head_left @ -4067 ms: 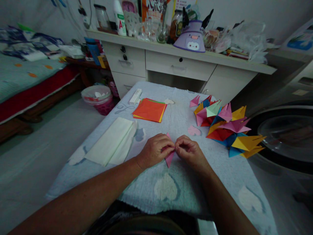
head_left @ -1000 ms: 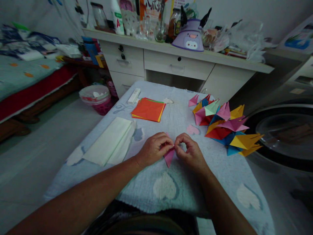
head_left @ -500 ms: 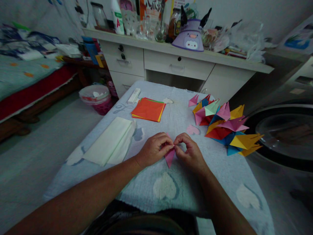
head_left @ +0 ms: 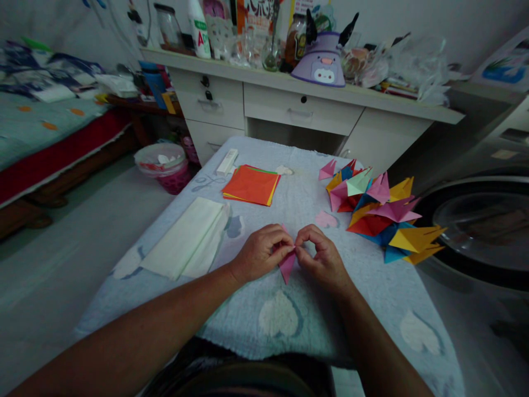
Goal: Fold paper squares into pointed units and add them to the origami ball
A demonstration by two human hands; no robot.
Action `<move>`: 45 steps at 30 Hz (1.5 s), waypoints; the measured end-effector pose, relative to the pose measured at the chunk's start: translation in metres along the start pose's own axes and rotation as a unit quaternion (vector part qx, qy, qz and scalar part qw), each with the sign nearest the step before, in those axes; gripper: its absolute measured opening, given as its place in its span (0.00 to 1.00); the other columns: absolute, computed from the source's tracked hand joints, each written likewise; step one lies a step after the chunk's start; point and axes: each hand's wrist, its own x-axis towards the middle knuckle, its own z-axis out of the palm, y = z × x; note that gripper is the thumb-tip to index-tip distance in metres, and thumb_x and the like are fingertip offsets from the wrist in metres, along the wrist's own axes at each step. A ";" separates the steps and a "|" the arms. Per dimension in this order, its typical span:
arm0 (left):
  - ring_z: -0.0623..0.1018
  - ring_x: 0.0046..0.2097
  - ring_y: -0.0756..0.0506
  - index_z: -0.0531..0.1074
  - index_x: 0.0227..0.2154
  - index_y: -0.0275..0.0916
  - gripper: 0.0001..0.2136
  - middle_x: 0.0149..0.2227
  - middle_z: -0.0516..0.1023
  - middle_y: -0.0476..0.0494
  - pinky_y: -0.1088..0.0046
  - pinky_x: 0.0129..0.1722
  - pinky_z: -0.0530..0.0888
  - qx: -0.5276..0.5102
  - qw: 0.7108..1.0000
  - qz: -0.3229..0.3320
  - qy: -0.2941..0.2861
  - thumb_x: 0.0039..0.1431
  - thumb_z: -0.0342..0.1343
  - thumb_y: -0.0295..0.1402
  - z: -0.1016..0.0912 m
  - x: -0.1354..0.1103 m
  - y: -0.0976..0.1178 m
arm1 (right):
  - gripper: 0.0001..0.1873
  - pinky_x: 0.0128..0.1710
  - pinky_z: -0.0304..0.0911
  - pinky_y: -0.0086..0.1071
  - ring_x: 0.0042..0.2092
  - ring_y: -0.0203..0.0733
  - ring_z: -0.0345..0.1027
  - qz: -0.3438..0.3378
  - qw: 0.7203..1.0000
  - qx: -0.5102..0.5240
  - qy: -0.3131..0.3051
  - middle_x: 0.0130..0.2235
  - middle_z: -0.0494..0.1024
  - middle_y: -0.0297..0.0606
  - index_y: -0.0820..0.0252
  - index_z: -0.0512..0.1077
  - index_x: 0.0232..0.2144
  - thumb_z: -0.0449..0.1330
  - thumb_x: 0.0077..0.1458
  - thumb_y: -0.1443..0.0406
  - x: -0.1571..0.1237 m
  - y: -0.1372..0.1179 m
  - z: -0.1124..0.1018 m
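A small folded piece of pink origami paper (head_left: 287, 268) is held just above the cloth-covered table, between my two hands. My left hand (head_left: 266, 249) pinches it from the left, thumb against the fingers. From the right, my right hand (head_left: 319, 255) grips its edge between thumb and forefinger, the fingertips almost touching those of the left. My fingers cover the middle of the paper; a pointed lower end and a small upper tip show. To the right lies a cluster of folded paper cranes (head_left: 372, 212) in pink, red, yellow, blue and pale green.
A stack of square coloured paper (head_left: 250, 185), orange on top, lies ahead of my hands. Beside it is a narrow white box (head_left: 227, 161). Pale folded sheets (head_left: 185, 237) rest on the left. A white desk (head_left: 301, 113) stands behind the table (head_left: 248, 331).
Almost nothing differs. Both hands keep their pinch on the pink paper, and the right fingertips sit very slightly further right.
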 end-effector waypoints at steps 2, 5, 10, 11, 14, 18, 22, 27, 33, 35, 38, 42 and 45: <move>0.74 0.34 0.49 0.74 0.32 0.37 0.03 0.31 0.74 0.47 0.74 0.35 0.71 0.003 1.000 0.006 -0.001 0.60 0.55 0.28 0.000 0.000 -0.001 | 0.05 0.42 0.60 0.35 0.38 0.40 0.65 -0.002 1.000 -0.002 -0.001 0.34 0.69 0.34 0.55 0.68 0.29 0.57 0.53 0.71 0.000 -0.001 0.000; 0.74 0.35 0.49 0.74 0.32 0.38 0.03 0.31 0.74 0.47 0.73 0.36 0.71 0.005 1.000 0.009 -0.005 0.60 0.55 0.28 0.001 -0.001 -0.003 | 0.05 0.42 0.60 0.35 0.38 0.41 0.65 -0.005 1.000 -0.009 -0.003 0.34 0.69 0.34 0.55 0.67 0.29 0.57 0.53 0.71 -0.001 -0.001 0.000; 0.74 0.34 0.49 0.74 0.32 0.37 0.03 0.31 0.74 0.46 0.74 0.35 0.71 0.000 1.000 -0.004 -0.008 0.61 0.56 0.28 0.001 -0.001 -0.002 | 0.06 0.42 0.60 0.36 0.39 0.42 0.65 -0.004 1.000 -0.027 -0.002 0.34 0.70 0.34 0.55 0.68 0.32 0.58 0.53 0.71 -0.001 -0.001 0.000; 0.74 0.34 0.49 0.74 0.32 0.37 0.03 0.31 0.74 0.46 0.74 0.35 0.71 -0.001 1.000 -0.006 -0.007 0.61 0.56 0.28 0.001 -0.001 -0.002 | 0.05 0.42 0.60 0.36 0.39 0.42 0.65 -0.005 1.000 -0.028 -0.003 0.34 0.70 0.34 0.55 0.69 0.32 0.58 0.53 0.71 -0.001 -0.001 0.000; 0.74 0.34 0.50 0.74 0.32 0.37 0.03 0.31 0.73 0.47 0.74 0.35 0.71 -0.002 1.000 -0.005 -0.004 0.61 0.55 0.28 0.001 0.000 -0.001 | 0.04 0.42 0.60 0.36 0.39 0.42 0.66 -0.010 0.999 -0.031 -0.004 0.34 0.71 0.35 0.55 0.70 0.31 0.59 0.54 0.70 0.000 -0.002 -0.001; 0.74 0.35 0.49 0.73 0.33 0.38 0.04 0.31 0.74 0.47 0.73 0.35 0.71 0.008 1.000 0.003 -0.006 0.61 0.55 0.28 0.001 0.000 -0.003 | 0.04 0.42 0.61 0.37 0.39 0.42 0.66 -0.019 0.999 -0.033 -0.006 0.34 0.71 0.35 0.55 0.70 0.31 0.60 0.54 0.69 0.000 -0.002 -0.003; 0.74 0.36 0.48 0.73 0.32 0.38 0.04 0.31 0.74 0.47 0.72 0.36 0.71 0.021 1.000 0.013 -0.008 0.62 0.54 0.28 0.001 0.000 -0.004 | 0.04 0.41 0.61 0.37 0.39 0.42 0.66 -0.024 0.999 -0.027 -0.006 0.34 0.71 0.35 0.55 0.70 0.31 0.59 0.55 0.70 0.000 -0.002 -0.004; 0.74 0.36 0.48 0.72 0.32 0.37 0.04 0.31 0.74 0.46 0.72 0.37 0.70 0.035 0.999 0.036 -0.004 0.62 0.54 0.27 0.001 0.001 -0.004 | 0.04 0.41 0.61 0.37 0.39 0.42 0.66 -0.019 1.000 -0.021 -0.009 0.34 0.71 0.36 0.55 0.71 0.30 0.58 0.55 0.70 0.001 -0.004 -0.004; 0.73 0.34 0.48 0.71 0.30 0.37 0.03 0.29 0.73 0.47 0.72 0.36 0.70 0.046 0.998 0.042 0.000 0.59 0.55 0.26 0.000 0.002 0.001 | 0.05 0.41 0.60 0.36 0.38 0.41 0.66 -0.007 1.000 -0.025 -0.011 0.33 0.71 0.35 0.56 0.70 0.29 0.59 0.54 0.70 0.000 -0.002 -0.003; 0.73 0.34 0.48 0.71 0.29 0.38 0.03 0.29 0.74 0.47 0.72 0.35 0.70 0.046 0.998 0.041 0.003 0.59 0.56 0.26 -0.001 0.002 0.001 | 0.05 0.41 0.60 0.36 0.38 0.41 0.65 -0.002 1.000 -0.025 -0.012 0.33 0.71 0.35 0.56 0.70 0.29 0.59 0.54 0.70 0.000 -0.001 -0.003; 0.73 0.34 0.48 0.71 0.29 0.38 0.05 0.29 0.74 0.47 0.72 0.36 0.69 0.045 0.998 0.047 0.005 0.60 0.55 0.27 -0.001 0.002 0.002 | 0.05 0.41 0.60 0.35 0.39 0.41 0.66 0.005 1.000 -0.019 -0.014 0.33 0.71 0.35 0.56 0.70 0.30 0.59 0.53 0.71 0.000 -0.001 -0.003; 0.72 0.34 0.48 0.70 0.28 0.37 0.05 0.29 0.73 0.47 0.72 0.36 0.69 0.047 0.998 0.051 0.001 0.60 0.54 0.26 0.000 0.002 0.002 | 0.05 0.42 0.60 0.35 0.39 0.40 0.66 0.011 1.000 -0.011 -0.015 0.34 0.71 0.34 0.56 0.69 0.31 0.59 0.53 0.71 0.000 -0.001 -0.002; 0.72 0.35 0.48 0.71 0.28 0.37 0.05 0.29 0.73 0.47 0.71 0.37 0.69 0.048 0.998 0.052 0.000 0.59 0.54 0.25 0.000 0.003 0.002 | 0.05 0.42 0.60 0.34 0.39 0.40 0.66 0.010 1.000 -0.011 -0.010 0.34 0.71 0.34 0.57 0.69 0.30 0.58 0.53 0.71 0.000 0.000 -0.001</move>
